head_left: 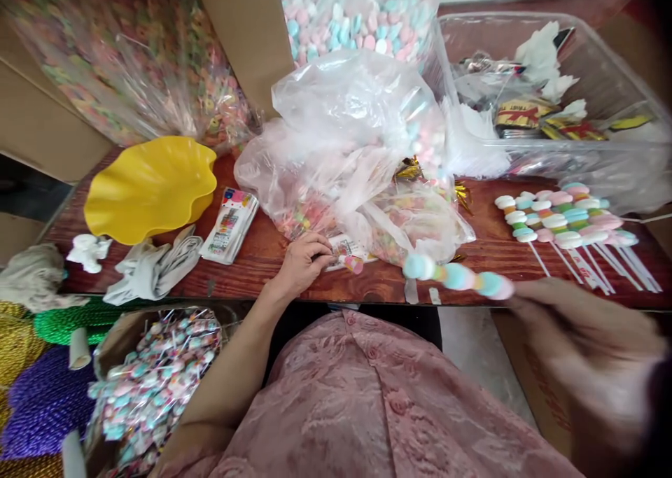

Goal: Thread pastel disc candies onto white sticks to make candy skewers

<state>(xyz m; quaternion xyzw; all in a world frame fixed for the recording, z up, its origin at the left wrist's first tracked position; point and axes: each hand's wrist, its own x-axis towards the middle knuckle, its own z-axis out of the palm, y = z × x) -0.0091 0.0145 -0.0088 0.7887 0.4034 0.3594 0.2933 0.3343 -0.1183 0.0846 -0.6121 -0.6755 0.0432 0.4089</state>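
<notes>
My right hand (593, 338), smeared by motion, pinches a candy skewer (456, 276) at its right end. Pastel blue, white and pink candies are threaded along it, and it points left over the table's front edge. The fingers of my left hand (303, 264) are curled together at the left end of a printed plastic bag (344, 245) lying on the table. A small pink and yellow piece (353, 263) shows at that bag's front. To the right lies a group of finished-looking candy skewers (570, 215) with white sticks towards me.
Clear bags of candy (357, 156) fill the table's middle. A yellow wavy bowl (150, 187), a stack of printed bags (229, 226) and a knotted white bag (157, 264) lie left. A clear bin (551, 142) stands back right. Below left is a box of wrapped candies (157, 373).
</notes>
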